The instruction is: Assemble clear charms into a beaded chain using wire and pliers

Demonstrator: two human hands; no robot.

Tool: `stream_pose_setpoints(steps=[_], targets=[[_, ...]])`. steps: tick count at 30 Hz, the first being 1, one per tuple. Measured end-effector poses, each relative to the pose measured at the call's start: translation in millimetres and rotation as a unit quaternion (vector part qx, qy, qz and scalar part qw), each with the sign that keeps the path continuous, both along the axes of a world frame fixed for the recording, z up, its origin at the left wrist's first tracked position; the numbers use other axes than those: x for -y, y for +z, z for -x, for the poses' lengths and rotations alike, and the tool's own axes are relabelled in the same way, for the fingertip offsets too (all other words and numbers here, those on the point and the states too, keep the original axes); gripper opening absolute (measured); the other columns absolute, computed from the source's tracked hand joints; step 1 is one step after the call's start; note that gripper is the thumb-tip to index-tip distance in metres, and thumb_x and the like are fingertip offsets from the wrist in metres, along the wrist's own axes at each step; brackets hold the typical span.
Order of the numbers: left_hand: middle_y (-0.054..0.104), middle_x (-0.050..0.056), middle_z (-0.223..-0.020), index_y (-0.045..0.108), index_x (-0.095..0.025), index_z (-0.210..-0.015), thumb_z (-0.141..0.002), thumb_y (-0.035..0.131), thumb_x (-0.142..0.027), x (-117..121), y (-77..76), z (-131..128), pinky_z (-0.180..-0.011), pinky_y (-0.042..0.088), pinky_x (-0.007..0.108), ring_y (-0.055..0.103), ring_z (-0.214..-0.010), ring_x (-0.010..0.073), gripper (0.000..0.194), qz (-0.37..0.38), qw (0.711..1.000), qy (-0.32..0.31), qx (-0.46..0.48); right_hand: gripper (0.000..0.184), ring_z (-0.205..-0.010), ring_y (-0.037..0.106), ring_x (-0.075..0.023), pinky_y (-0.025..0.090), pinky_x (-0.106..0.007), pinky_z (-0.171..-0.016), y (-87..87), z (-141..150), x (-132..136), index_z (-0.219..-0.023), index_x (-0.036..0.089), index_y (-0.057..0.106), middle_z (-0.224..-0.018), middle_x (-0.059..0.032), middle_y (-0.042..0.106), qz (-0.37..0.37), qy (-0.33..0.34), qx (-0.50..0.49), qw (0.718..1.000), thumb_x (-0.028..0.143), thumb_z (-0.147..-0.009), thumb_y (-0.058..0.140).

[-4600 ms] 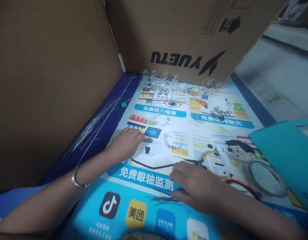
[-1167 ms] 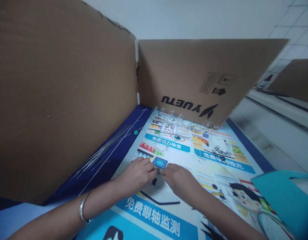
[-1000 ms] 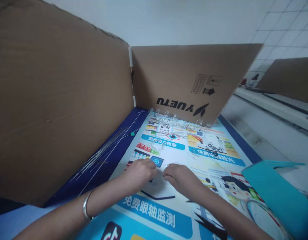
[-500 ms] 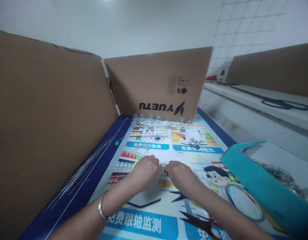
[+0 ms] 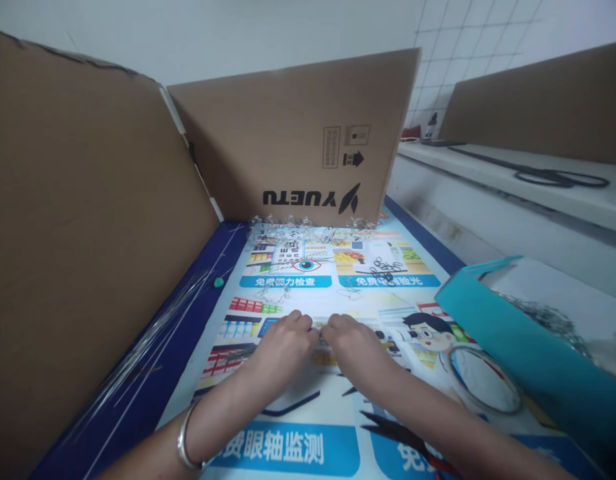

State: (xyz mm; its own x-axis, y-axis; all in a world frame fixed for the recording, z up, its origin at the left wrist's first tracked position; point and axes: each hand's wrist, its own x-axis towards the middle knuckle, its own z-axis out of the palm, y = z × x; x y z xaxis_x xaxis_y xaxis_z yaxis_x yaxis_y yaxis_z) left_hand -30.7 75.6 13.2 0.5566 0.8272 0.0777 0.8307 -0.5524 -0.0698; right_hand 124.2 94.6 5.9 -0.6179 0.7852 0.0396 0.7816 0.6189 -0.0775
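My left hand [image 5: 291,343] and my right hand [image 5: 353,343] meet over the middle of the printed poster sheet [image 5: 333,407], thumbs and fingertips pinched closely together. Whatever lies between the fingertips is too small and hidden to make out. Beneath my right forearm are scissors [image 5: 395,430] with dark blades and a partly hidden red handle. Just past the hands, thin clear or silvery wire bits [image 5: 278,293] are scattered on the sheet. Farther right lies a cluster of small black loops [image 5: 385,272].
Cardboard panels stand at the left [image 5: 88,200] and back [image 5: 288,147]. A bundle of thin silvery wires [image 5: 163,333] lies along the left edge near a small green lump [image 5: 219,283]. At right sits a teal box [image 5: 493,320] holding tangled wire pieces [image 5: 543,317].
The camera view has tilted downward, so the scene sits a little higher in it. My hands have come closer together, fingertips now almost touching, both still pinched.
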Motion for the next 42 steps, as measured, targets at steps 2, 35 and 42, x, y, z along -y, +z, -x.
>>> stream_pose_setpoints(steps=[2, 35, 42], targets=[[0.054, 0.005, -0.074, 0.055, -0.015, -0.072, -0.079, 0.046, -0.009, 1.7, 2.7, -0.6, -0.061, 0.04, 0.03, 0.047, -0.075, 0.0194, 0.012, -0.002, 1.0, 0.006, -0.002, 0.022, -0.079, 0.051, -0.0177, 0.035, -0.025, -0.063, -1.9, 0.1, 0.1, -0.079, 0.018, 0.056, -0.083, -0.0052, 0.055, 0.0, -0.005, -0.01, 1.0, 0.001, -0.074, 0.043], [0.052, -0.003, -0.057, 0.059, -0.013, -0.07, -0.063, 0.06, -0.017, -12.4, -15.0, -0.2, -0.052, 0.036, 0.021, 0.045, -0.05, 0.0077, 0.007, 0.278, 0.678, 0.182, 0.655, 0.016, -0.057, 0.052, -0.0114, 0.042, -0.025, -0.059, -11.2, -0.8, -3.1, -0.07, 0.017, 0.057, -0.062, 0.0028, 0.056, 0.382, -0.128, -0.601, 0.69, 0.03, -0.065, 0.064], [0.055, 0.0, -0.058, 0.059, -0.012, -0.068, -0.063, 0.064, -0.019, -6.1, -12.0, -6.6, -0.054, 0.038, 0.023, 0.049, -0.053, 0.0094, 0.01, 0.283, 0.634, 0.18, 0.697, 0.016, -0.059, 0.053, -0.0114, 0.042, -0.026, -0.062, -15.7, 0.9, -0.7, -0.07, 0.016, 0.057, -0.063, 0.0024, 0.055, 0.369, -0.124, -0.633, 0.669, 0.03, -0.066, 0.064]])
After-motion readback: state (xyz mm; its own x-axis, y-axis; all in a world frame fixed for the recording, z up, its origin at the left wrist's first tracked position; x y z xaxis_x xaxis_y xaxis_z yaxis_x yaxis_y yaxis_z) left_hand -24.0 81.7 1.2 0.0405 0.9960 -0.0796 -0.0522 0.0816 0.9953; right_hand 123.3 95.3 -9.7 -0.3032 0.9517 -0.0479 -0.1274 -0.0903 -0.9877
